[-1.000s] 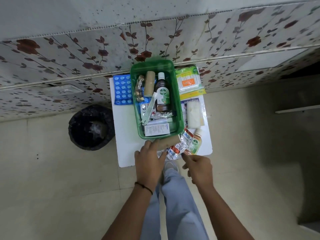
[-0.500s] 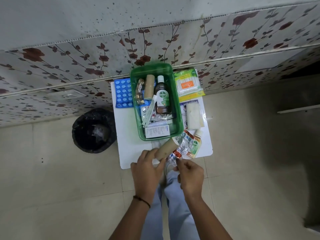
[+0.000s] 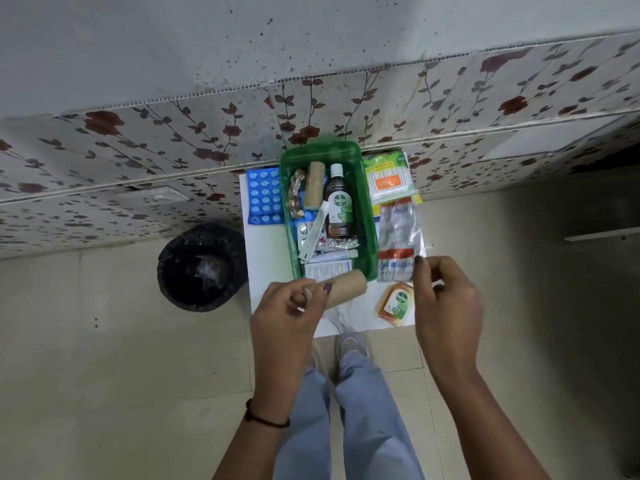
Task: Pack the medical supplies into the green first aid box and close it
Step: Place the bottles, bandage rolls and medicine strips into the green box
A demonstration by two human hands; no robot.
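The green first aid box (image 3: 370, 216) stands uncovered on a white board (image 3: 266, 258), holding a Dettol bottle (image 3: 340, 207), a tan bandage roll (image 3: 314, 185), a tube, foil strips and a white carton. My left hand (image 3: 287, 317) grips another tan bandage roll (image 3: 343, 288) just in front of the box. My right hand (image 3: 446, 299) pinches the corner of a strip of sachets (image 3: 398, 237), lifted to the right of the box. A small orange Dettol bottle (image 3: 396, 303) lies on the board below it.
A pack of cotton buds (image 3: 388, 178) lies right of the box, a blue pill tray (image 3: 264, 197) left of it. A black-lined bin (image 3: 202, 268) stands on the floor to the left. The floral wall runs behind the board. My legs are below.
My right hand picked up the sachet strip from the board's front and raised it to the right of the box. The left hand lifted the bandage roll slightly.
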